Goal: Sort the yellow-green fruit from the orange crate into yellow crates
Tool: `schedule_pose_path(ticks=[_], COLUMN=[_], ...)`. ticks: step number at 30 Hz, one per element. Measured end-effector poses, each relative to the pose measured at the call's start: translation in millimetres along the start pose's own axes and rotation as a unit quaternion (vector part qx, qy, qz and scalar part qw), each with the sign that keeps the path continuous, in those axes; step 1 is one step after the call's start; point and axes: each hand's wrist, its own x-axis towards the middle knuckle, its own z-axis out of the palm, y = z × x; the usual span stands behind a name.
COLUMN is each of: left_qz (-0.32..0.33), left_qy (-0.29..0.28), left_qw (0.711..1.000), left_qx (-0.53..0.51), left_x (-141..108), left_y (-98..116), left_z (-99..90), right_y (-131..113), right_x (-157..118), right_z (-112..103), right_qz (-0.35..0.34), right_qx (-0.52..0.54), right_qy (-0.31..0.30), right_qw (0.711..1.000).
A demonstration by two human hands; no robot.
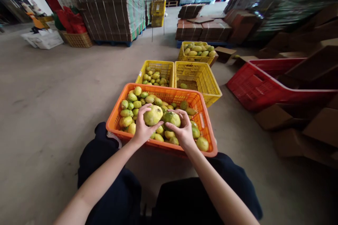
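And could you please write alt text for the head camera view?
Left hand and right hand each hold a yellow-green fruit above an orange crate of similar fruit; three yellow crates stand behind.

One orange crate [161,90], two held fruits [153,115] [172,119]

You can read no text, brand, number or sign here. On the orange crate [161,90], you find no letters that are clear. On the left yellow crate [159,62] there is one small pale patch, but you cannot tell if it has print. The wrapped stack [105,10] also gives you no readable word.
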Motion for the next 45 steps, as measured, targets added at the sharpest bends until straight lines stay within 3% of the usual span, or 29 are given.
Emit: schedule_pose_path(ticks=[2,4,8,13,21,29,41,45], left_qz=[-0.031,-0.126,-0.307,-0.386,-0.394,-0.397,-0.396,-0.396], left_qy=[-0.013,-0.017,0.011,0.034,-0.006,-0.020,-0.071,-0.056], left_qw=[0.999,0.991,0.943,0.899,0.875,0.870,0.868,0.873], left_qx=[-0.005,-0.036,-0.124,-0.206,-0.282,-0.293,-0.291,-0.278], left_x=[1.3,4.2,12.9,22.2,30.1,30.4,31.7,33.7], left_y=[-5.5,-11.0,-18.5,-22.6,-23.5,-32.5,-43.8,-44.7], left_z=[-2.4,-4.6,-6.0,-3.2,16.4,32.8,27.4,22.2], right_y=[1.2,3.0,9.9,18.9,12.7,9.4,0.5,12.4], right_x=[0.1,1.7,8.0,14.8,25.7,31.7,28.2,31.2], right_z=[1.1,2.2,1.2,-1.8,7.8,7.4,2.9,-3.7], right_qz=[0.036,0.077,0.140,0.176,0.161,0.201,0.209,0.221], right_qx=[0.035,0.078,0.134,0.185,0.243,0.339,0.341,0.279], right_qy=[0.011,0.020,0.038,0.053,0.073,0.084,0.093,0.138], right_qw=[0.999,0.994,0.980,0.965,0.954,0.915,0.912,0.924])
